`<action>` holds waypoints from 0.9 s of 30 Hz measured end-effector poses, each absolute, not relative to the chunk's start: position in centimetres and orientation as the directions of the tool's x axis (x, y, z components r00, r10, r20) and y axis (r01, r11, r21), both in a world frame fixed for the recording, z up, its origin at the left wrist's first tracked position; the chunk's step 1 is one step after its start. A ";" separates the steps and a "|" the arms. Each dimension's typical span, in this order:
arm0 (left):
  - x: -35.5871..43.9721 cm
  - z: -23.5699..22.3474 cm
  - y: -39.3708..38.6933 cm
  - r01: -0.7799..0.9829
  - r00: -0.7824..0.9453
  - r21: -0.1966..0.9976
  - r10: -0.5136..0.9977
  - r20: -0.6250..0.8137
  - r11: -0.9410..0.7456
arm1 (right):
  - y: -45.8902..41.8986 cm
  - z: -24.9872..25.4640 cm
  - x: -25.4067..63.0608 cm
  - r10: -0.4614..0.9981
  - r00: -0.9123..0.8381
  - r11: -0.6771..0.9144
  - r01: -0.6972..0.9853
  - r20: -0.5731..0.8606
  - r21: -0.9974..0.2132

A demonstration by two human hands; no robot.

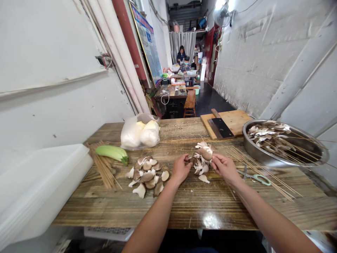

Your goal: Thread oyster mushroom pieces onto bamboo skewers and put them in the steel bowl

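Brown-and-white oyster mushrooms (204,153) are bunched between my two hands over the wooden table. My right hand (225,168) pinches one by its edge, with the fingers closed. On the other side of the bunch, my left hand (181,169) has its fingers curled against a darker mushroom (194,161); its fingertips are partly hidden. A few pieces lie under the bunch, one loose mushroom (203,179) nearest me. To the left of my left hand is a pile of torn oyster mushrooms (147,175).
Bamboo skewers (265,174) and green-handled scissors (259,178) lie right, near a steel basin (284,160) of skewered mushrooms. A cleaver (220,128) rests on a cutting board (237,121). Left are a green squash (112,153), skewers (102,168) and a plastic bag (140,133). A person (181,54) sits far back.
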State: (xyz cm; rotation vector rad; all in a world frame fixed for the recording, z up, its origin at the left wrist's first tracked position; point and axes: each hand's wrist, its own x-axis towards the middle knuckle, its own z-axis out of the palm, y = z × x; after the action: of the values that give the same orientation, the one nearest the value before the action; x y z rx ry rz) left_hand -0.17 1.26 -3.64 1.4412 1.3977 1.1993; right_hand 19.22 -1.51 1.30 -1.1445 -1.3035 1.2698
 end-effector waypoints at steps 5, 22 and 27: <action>0.2 -3.5 1.3 0.344 -0.027 0.931 0.990 0.137 -0.119 | -1.5 0.8 19.1 0.992 -0.126 0.023 0.019 0.021 -1.000; -1.2 -1.4 0.9 0.023 -0.003 1.000 1.000 -0.003 0.003 | -1.8 1.0 19.0 0.986 -0.166 0.026 0.058 0.016 -0.998; -3.3 0.1 1.1 -0.342 0.045 0.920 0.981 -0.187 0.191 | -2.1 1.3 18.8 0.950 -0.312 0.025 0.132 -0.018 -0.991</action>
State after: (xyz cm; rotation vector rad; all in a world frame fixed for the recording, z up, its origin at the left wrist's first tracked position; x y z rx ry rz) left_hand -3.30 1.06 0.06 0.8183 1.0258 1.2064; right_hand 18.83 -2.12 1.30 -1.1389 -1.5468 1.3710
